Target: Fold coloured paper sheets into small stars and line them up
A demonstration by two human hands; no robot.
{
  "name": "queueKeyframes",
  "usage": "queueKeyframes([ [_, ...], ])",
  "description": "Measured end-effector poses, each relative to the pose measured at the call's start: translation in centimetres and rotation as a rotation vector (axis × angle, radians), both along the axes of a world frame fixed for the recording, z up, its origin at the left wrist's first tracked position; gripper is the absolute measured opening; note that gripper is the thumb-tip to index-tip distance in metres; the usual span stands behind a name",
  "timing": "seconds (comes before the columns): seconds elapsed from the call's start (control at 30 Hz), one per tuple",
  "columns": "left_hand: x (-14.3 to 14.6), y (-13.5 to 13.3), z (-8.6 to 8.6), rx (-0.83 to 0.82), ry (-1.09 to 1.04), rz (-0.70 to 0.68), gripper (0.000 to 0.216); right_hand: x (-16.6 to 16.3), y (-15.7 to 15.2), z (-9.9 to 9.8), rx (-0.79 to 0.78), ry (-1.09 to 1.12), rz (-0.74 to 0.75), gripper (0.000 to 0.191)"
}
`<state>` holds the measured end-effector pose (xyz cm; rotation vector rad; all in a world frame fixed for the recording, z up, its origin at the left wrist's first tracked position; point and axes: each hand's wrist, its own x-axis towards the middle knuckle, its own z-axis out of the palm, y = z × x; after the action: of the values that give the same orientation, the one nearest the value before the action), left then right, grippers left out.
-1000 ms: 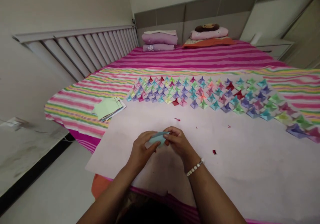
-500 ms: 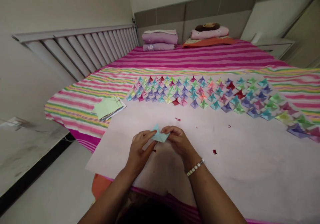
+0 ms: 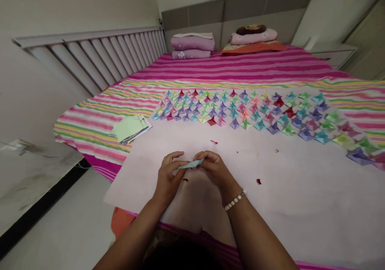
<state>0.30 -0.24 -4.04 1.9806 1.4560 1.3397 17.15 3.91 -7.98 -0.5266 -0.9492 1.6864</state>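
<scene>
Between my two hands is a small light-blue folded paper boat (image 3: 193,164), tipped so that mostly its narrow side shows. My left hand (image 3: 171,173) pinches its left point, with the index finger raised off the paper. The right end sits in the fingertips of my right hand (image 3: 214,166), and a beaded bracelet (image 3: 234,201) circles that wrist. Below the hands lies a large pale sheet (image 3: 144,181). Rows of many-coloured folded paper boats (image 3: 234,122) stand across its far side.
A stack of loose paper squares (image 3: 130,128) lies left of the sheet. Small dark-red scraps (image 3: 259,181) are scattered on the sheet. Striped bedding (image 3: 99,113) spreads around it, with a white rail (image 3: 90,35) on the left and folded purple bedding (image 3: 192,43) at the headboard.
The light-blue paper has tilted from showing its broad face to a thin edge-on shape. My left index finger has lifted off it; the right hand has hardly moved.
</scene>
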Motion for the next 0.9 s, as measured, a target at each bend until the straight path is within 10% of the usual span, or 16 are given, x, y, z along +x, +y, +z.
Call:
queueKeyframes([
  [0.33, 0.69, 0.10, 0.70, -0.340, -0.263, -0.165, 0.024, 0.07, 0.10, -0.44, -0.055, -0.073, 0.035, 0.016],
  [0.9, 0.66, -0.08, 0.47, -0.138, -0.101, -0.226, 0.039, 0.07, 0.01, -0.02, -0.102, -0.065, 0.063, 0.022],
])
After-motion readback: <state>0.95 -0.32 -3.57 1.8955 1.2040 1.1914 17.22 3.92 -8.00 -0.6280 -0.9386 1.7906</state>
